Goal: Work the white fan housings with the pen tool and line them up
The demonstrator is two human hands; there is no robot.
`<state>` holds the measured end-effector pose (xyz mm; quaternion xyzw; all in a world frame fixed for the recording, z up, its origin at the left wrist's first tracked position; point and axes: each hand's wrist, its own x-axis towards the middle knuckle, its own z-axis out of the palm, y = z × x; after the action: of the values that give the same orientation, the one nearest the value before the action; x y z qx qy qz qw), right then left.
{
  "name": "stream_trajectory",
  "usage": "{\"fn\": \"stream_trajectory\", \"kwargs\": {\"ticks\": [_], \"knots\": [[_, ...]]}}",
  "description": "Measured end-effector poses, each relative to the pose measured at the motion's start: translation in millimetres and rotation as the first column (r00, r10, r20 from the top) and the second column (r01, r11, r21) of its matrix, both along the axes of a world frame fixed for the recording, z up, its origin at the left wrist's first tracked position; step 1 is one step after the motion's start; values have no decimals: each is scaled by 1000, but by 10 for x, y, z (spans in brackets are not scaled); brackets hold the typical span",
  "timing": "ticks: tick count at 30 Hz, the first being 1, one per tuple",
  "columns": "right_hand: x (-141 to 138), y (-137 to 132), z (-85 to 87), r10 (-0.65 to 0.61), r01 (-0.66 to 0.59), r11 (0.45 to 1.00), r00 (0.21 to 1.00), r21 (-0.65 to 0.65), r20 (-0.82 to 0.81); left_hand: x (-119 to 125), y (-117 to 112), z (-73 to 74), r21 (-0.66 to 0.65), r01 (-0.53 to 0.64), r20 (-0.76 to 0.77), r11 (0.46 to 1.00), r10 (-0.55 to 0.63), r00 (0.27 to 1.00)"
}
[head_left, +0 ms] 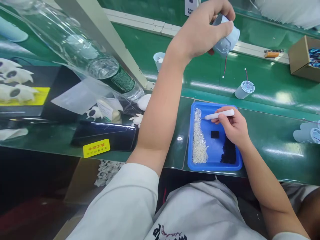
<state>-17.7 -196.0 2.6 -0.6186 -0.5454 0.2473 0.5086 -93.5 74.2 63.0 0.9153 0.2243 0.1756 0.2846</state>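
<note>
My left hand [207, 28] is raised at the top of the view, its fingers wrapped round a light-blue cylindrical housing [228, 41]. A short dark red wire with a small white plug hangs from this housing. Lower down, my right hand [236, 128] pinches a white pen-shaped tool [220, 115] above a blue tray [215, 166]. The tool's thin tip points left, close to the pile of tiny whitish pieces [199, 143] along the tray's left side. A small black square [214, 134] lies mid-tray, and a heap of black pieces [228, 151] fills the lower right corner.
Another light-blue housing [243, 90] stands upright on the green bench with its wire up. More housings [308, 133] are at the right edge. A cardboard box [302, 58] sits far right. A plastic bottle [117, 75], a dark phone-like slab [117, 133] and a yellow tag [96, 148] are left.
</note>
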Motion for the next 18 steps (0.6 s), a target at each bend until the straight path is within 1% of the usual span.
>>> {"fn": "stream_trajectory", "kwargs": {"ticks": [1, 2, 3, 4, 6, 8, 10, 12, 15, 17, 18], "knots": [[-2, -1, 3, -4, 4, 1000, 1000, 5, -3, -38, -133, 101, -26, 43, 48, 999, -42, 998], [-3, -1, 5, -4, 4, 1000, 1000, 10, -6, -81, -277, 209, 2, 55, 149, 998, -54, 987], [-3, -1, 6, -1, 1, 1000, 1000, 14, -6, -124, -417, 313, 11, 36, 221, 999, -38, 975], [-2, -1, 5, 4, -4, 1000, 1000, 16, -4, -160, -539, 402, -11, 17, 236, 1000, -14, 972], [7, -1, 0, 3, -3, 1000, 1000, 27, 16, -201, -699, 516, -82, -18, 290, 996, 41, 956], [21, -4, -3, -18, 14, 999, 998, 53, 62, -201, -749, 547, -172, -31, 348, 985, 90, 933], [34, -9, 6, -57, 43, 994, 989, 99, 136, -184, -740, 537, -225, -27, 384, 974, 114, 916], [40, -11, 32, -83, 47, 987, 969, 153, 233, -170, -726, 526, -227, -14, 380, 974, 102, 919], [35, -6, 83, -47, -31, 979, 929, 203, 367, -174, -739, 535, -227, -14, 373, 974, 100, 923], [37, -3, 100, -30, -66, 973, 915, 221, 402, -185, -757, 546, -234, -17, 369, 972, 105, 923], [44, -4, 99, -44, -55, 970, 917, 235, 397, -189, -765, 549, -240, -20, 372, 971, 111, 922]]}}
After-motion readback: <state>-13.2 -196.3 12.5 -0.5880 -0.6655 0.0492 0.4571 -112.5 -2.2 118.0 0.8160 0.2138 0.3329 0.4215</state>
